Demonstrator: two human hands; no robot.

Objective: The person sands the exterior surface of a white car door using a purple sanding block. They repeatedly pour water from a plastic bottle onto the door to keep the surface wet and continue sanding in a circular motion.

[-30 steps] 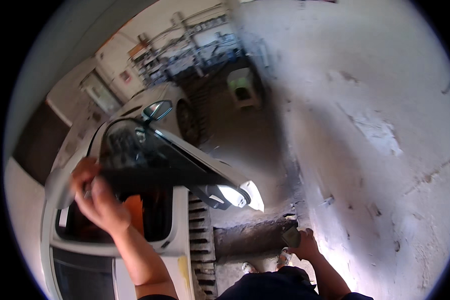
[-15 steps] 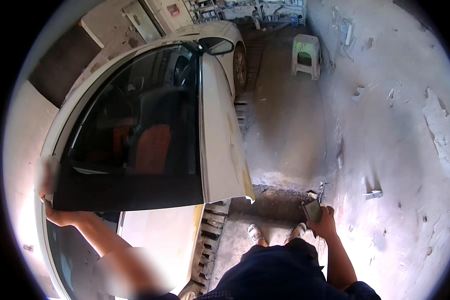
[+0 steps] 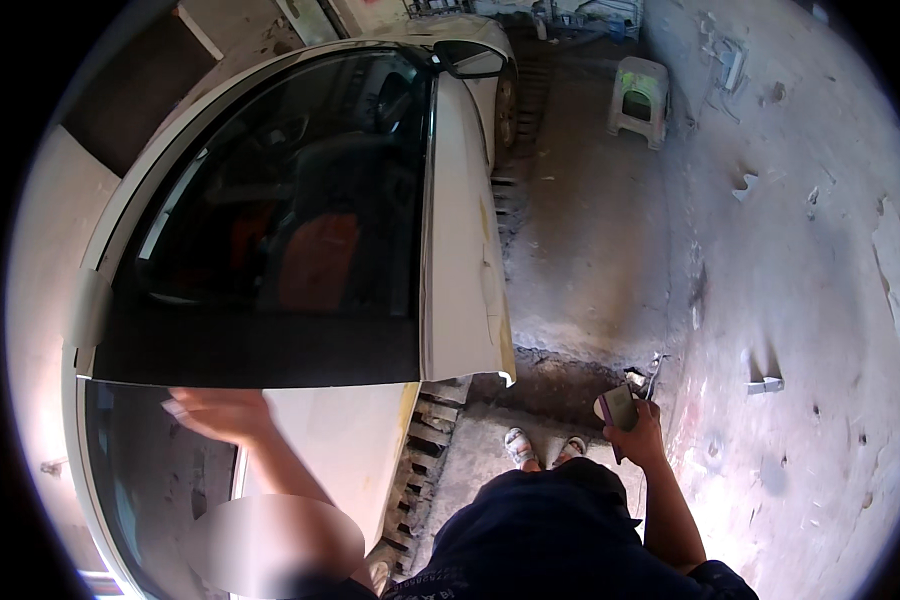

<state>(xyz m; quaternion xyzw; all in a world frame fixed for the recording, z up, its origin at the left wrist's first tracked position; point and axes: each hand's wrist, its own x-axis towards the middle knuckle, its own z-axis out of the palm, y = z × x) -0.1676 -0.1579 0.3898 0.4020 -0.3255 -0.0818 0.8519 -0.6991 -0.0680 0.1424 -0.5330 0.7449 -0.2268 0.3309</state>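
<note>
Stool, pale plastic, marked green [image 3: 642,80]: one, upright on the grey-brown floor [image 3: 595,230], near the wall. Wall, whitish, paint peeling in patches [image 3: 770,270]: one. Fitting, small, pale, jutting from it [image 3: 766,385]: one. Floor grating, slatted [image 3: 438,411]: one length. Blue container, far end [image 3: 617,29]: one.

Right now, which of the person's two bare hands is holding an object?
The right hand: it grips a flat greenish-grey block with a purple edge. The blurred left hand, over the dark rear side window, shows nothing held.

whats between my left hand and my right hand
In the head view, between the left hand and right hand lie a white car panel, the slotted floor strip and two sandalled feet.
</note>
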